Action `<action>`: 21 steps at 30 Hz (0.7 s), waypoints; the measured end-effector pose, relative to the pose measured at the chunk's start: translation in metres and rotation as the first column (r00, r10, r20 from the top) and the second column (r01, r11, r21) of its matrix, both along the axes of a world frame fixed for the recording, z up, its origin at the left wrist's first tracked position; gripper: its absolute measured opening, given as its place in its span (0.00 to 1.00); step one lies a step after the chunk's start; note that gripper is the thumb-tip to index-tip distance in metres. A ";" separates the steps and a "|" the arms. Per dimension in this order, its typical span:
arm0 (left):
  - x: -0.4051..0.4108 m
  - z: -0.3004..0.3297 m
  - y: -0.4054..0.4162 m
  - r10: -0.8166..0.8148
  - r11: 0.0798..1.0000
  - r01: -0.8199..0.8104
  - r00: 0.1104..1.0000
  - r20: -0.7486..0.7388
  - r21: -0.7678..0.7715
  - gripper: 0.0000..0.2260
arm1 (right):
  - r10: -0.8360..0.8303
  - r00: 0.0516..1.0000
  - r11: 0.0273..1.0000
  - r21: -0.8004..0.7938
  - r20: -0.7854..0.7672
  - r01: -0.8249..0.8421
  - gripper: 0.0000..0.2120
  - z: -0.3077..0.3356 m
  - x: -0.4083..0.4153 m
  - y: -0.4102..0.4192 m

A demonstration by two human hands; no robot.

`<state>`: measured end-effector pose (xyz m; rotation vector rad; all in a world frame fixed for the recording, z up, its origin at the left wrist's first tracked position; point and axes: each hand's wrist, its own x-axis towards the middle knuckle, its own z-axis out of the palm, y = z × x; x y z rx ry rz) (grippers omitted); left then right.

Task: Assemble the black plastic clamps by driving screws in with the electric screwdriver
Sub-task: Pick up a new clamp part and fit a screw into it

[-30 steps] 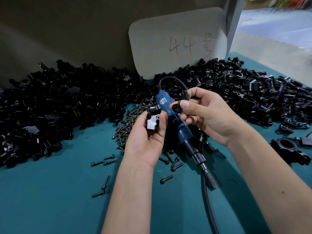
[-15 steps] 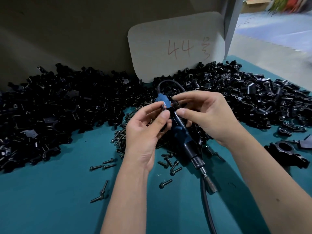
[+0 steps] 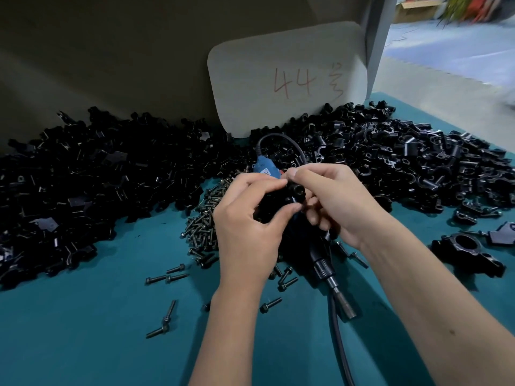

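Observation:
My left hand (image 3: 248, 218) and my right hand (image 3: 337, 201) meet at the middle of the table, both pinching one black plastic clamp (image 3: 295, 192) between their fingertips. The clamp's two pieces are pressed together; most of it is hidden by my fingers. The blue electric screwdriver (image 3: 320, 254) lies on the teal mat right under my hands, its metal bit (image 3: 344, 303) pointing toward me and its blue rear end showing above my left fingers. A heap of dark screws (image 3: 203, 227) lies just left of my left hand.
Large piles of black clamp parts (image 3: 92, 190) fill the left and the right back (image 3: 404, 162). Loose screws (image 3: 167, 277) lie scattered on the teal mat (image 3: 83, 330). An assembled clamp (image 3: 468, 252) rests at right. A card marked "44" (image 3: 289, 79) leans at the back. The screwdriver cable (image 3: 340, 352) runs toward me.
My hands have come together: the separate piece in each hand a second ago is now joined into one clamp held by both. The screwdriver has not moved on the mat.

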<state>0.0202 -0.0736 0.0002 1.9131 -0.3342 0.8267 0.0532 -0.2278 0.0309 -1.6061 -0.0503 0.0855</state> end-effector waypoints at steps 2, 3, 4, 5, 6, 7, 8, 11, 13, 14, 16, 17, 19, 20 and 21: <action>0.001 0.001 -0.002 -0.034 0.998 0.033 0.999 -0.012 -0.047 0.14 | -0.012 1.000 0.999 -0.053 0.024 0.013 0.10 0.001 -0.001 0.001; 0.000 0.002 -0.003 -0.041 0.997 0.040 0.999 -0.016 -0.071 0.14 | -0.017 0.999 0.997 -0.073 0.033 0.019 0.12 0.001 -0.001 0.001; 0.000 0.003 -0.004 -0.041 0.995 0.039 0.999 -0.017 -0.089 0.13 | -0.022 0.999 0.995 -0.096 0.038 0.025 0.14 0.002 -0.001 0.002; -0.001 0.004 -0.005 -0.037 0.994 0.035 0.999 -0.016 -0.099 0.13 | -0.027 0.999 0.991 -0.127 0.038 0.031 0.18 0.002 -0.001 0.003; -0.001 0.004 -0.006 -0.032 0.995 0.030 0.999 -0.017 -0.097 0.13 | -0.032 0.999 0.986 -0.165 0.032 0.036 0.22 0.003 -0.002 0.003; -0.001 0.003 -0.006 -0.028 0.996 0.026 0.999 -0.021 -0.088 0.13 | -0.038 0.999 0.979 -0.201 0.021 0.042 0.24 0.004 -0.002 0.004; 0.000 0.002 -0.005 -0.027 0.997 0.025 0.999 -0.030 -0.079 0.13 | -0.046 0.999 0.973 -0.224 0.009 0.047 0.26 0.005 -0.003 0.005; 0.002 -0.001 -0.003 -0.025 0.996 0.020 0.998 -0.062 -0.084 0.13 | -0.057 0.998 0.972 -0.231 -0.015 0.052 0.26 0.006 -0.004 0.006; 0.002 -0.003 -0.004 -0.022 0.995 0.015 0.997 -0.073 -0.094 0.13 | -0.056 0.998 0.973 -0.226 -0.033 0.047 0.27 0.007 -0.004 0.008; 0.003 -0.003 -0.003 -0.022 0.995 0.014 0.997 -0.074 -0.096 0.13 | -0.054 0.998 0.975 -0.220 -0.045 0.043 0.27 0.007 -0.005 0.009; 0.003 -0.003 -0.003 -0.024 0.995 0.016 0.997 -0.074 -0.099 0.13 | -0.055 0.996 0.978 -0.205 -0.068 0.040 0.27 0.006 -0.005 0.010; 0.004 -0.003 -0.002 -0.025 0.995 0.017 0.997 -0.075 -0.099 0.13 | -0.054 0.996 0.979 -0.201 -0.076 0.038 0.26 0.007 -0.005 0.011; 0.005 -0.002 0.000 -0.023 0.993 0.011 0.995 -0.094 -0.120 0.12 | -0.033 0.997 0.978 -0.208 -0.067 0.018 0.24 0.009 -0.007 0.012; 0.005 -0.001 0.003 -0.019 0.987 0.000 0.993 -0.117 -0.162 0.11 | -0.010 0.999 0.977 -0.212 -0.041 0.001 0.23 0.010 -0.008 0.014; 0.007 -0.001 0.005 -0.011 0.974 -0.022 0.990 -0.144 -0.227 0.10 | 0.015 1.000 0.974 -0.226 -0.001 -0.015 0.20 0.011 -0.008 0.015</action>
